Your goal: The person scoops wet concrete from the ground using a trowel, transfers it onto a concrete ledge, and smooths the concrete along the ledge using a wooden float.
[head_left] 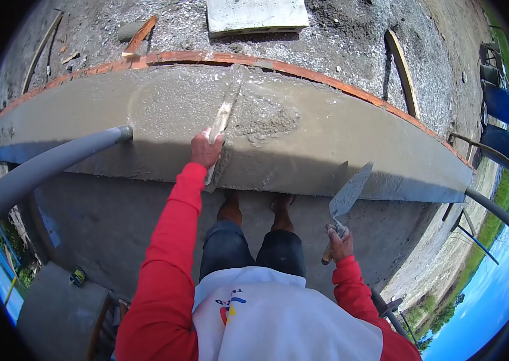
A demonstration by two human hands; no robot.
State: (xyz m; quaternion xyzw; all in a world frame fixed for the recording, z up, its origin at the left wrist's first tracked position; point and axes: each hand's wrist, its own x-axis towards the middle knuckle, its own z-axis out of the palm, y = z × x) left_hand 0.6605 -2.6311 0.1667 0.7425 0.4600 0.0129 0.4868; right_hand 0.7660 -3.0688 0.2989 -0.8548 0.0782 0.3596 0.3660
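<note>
My left hand (207, 149) is closed around a narrow, mortar-smeared wooden screed board (224, 114), which lies across the wet concrete strip (338, 132). Just right of the board sits a rough, lumpy patch of mortar (269, 120); the surface around it is smoother and shiny. In my right hand (341, 243) is a pointed trowel (351, 191), gripped by its wooden handle. Its grey, mortar-coated blade points up and away, over the near edge of the strip. Fingers on the far side of both handles are partly hidden.
An orange-red form board (302, 71) runs along the strip's far edge. Grey pipes (62, 157) rise at the strip's left and right. Beyond lie a concrete block (257, 15) and a wooden stake (403, 72). A tape measure (77, 277) rests at lower left.
</note>
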